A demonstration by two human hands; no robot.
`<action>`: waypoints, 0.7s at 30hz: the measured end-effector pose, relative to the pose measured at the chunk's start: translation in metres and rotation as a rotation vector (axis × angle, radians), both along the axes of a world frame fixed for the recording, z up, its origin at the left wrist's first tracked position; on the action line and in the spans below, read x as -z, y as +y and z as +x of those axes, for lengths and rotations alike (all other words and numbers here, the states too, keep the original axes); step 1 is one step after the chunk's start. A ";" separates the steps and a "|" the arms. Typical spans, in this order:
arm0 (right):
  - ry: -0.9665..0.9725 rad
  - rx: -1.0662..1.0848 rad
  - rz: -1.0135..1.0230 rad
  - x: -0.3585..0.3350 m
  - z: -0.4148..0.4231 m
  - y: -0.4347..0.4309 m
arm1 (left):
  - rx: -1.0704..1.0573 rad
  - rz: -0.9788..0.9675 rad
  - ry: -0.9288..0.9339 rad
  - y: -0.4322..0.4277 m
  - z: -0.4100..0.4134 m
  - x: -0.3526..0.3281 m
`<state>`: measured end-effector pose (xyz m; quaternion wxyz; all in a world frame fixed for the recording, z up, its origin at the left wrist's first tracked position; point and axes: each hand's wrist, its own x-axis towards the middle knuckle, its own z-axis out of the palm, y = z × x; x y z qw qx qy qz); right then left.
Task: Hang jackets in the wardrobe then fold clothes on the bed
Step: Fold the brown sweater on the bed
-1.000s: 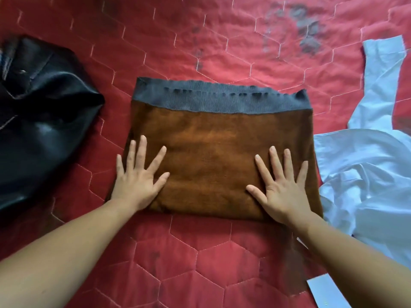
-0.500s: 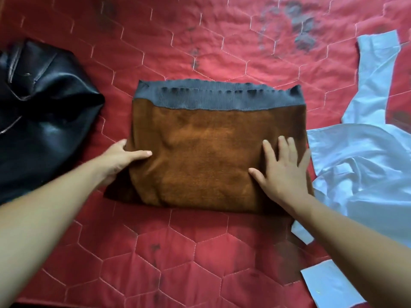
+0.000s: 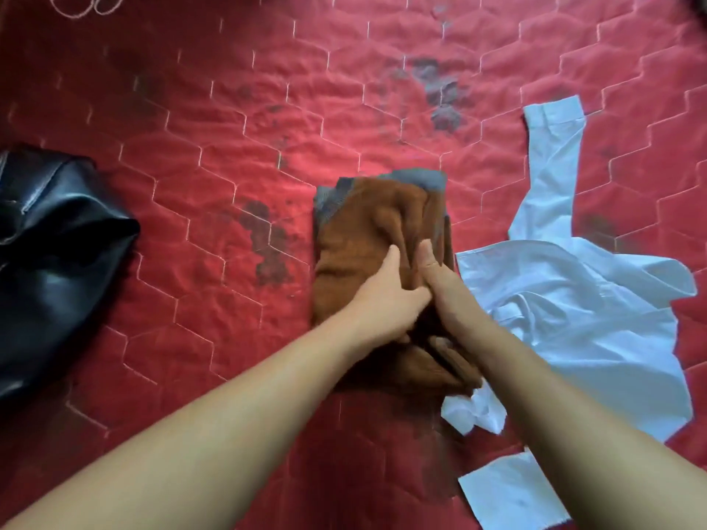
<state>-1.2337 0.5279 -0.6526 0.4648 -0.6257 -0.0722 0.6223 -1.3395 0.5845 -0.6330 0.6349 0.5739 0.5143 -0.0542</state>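
Looking down at the bed, red quilted cover with hexagon stitching and some dark blotchy patches, the brown sweater sat pretty much in the middle. It was folded into a narrow bundle running away from me, with its grey hem at the far end. It was kinda lumpy tbh, with a ridge of cloth bunched up along the top. Both bare hands were on it side by side, touching each other. Left hand lay on top of the brown cloth, fingers pressed together and pointing away, thumb stuck out sideways against the right wrist. Right hand was at the sweater's right edge, seen side-on, with one digit straight along the cloth. The rest of its fingers were hidden, so I couldn't tell whether they were pinching the cloth or just pressing. Bit of motion blur there too. White shirt lay crumpled just right of the sweater, touching its right side, with one sleeve stretched toward the far side of the bed. Black leather jacket was heaped at the left edge, well apart from the sweater.
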 end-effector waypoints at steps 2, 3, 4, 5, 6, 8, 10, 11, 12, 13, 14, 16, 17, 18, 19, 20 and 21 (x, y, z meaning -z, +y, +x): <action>-0.161 -0.153 -0.146 0.015 0.030 -0.022 | 0.095 -0.007 0.020 -0.026 0.019 0.024; -0.184 -0.247 -0.221 0.021 0.040 -0.033 | 0.107 -0.019 0.022 -0.036 0.020 0.035; -0.224 -0.322 -0.281 0.028 0.045 -0.043 | 0.071 -0.064 0.012 -0.042 0.017 0.045; -0.299 -0.385 -0.310 0.037 0.046 -0.049 | -0.007 -0.121 -0.004 -0.047 0.013 0.053; -0.422 -0.439 -0.317 0.046 0.045 -0.053 | -0.091 -0.150 -0.033 -0.050 0.009 0.056; -0.662 -0.518 -0.296 0.050 0.032 -0.053 | -0.183 -0.021 -0.107 -0.053 0.001 0.054; -0.809 -0.469 -0.281 0.048 0.019 -0.049 | -0.028 0.386 -0.134 -0.050 -0.012 0.046; -0.847 -0.406 -0.266 0.047 0.017 -0.047 | 0.101 0.632 -0.114 -0.048 -0.022 0.043; -0.886 -0.348 -0.243 0.046 0.017 -0.045 | 0.224 0.843 -0.055 -0.046 -0.033 0.043; -0.919 -0.308 -0.224 0.047 0.018 -0.045 | 0.330 0.980 0.040 -0.045 -0.044 0.044; -0.937 -0.292 -0.213 0.051 0.023 -0.045 | 0.421 1.029 0.150 -0.044 -0.052 0.044; -0.938 -0.306 -0.232 0.059 0.033 -0.045 | 0.571 0.967 0.331 -0.045 -0.065 0.059; -0.950 -0.320 -0.262 0.063 0.036 -0.044 | 0.629 0.945 0.372 -0.047 -0.067 0.067; -1.002 -0.332 -0.271 0.064 0.035 -0.043 | 0.676 0.950 0.395 -0.048 -0.067 0.076; -1.107 -0.354 -0.249 0.065 0.033 -0.042 | 0.710 0.967 0.419 -0.049 -0.065 0.085; -1.241 -0.393 -0.194 0.066 0.030 -0.040 | 0.736 0.984 0.444 -0.050 -0.061 0.092; -1.372 -0.461 -0.118 0.065 0.026 -0.038 | 0.756 0.995 0.468 -0.049 -0.056 0.096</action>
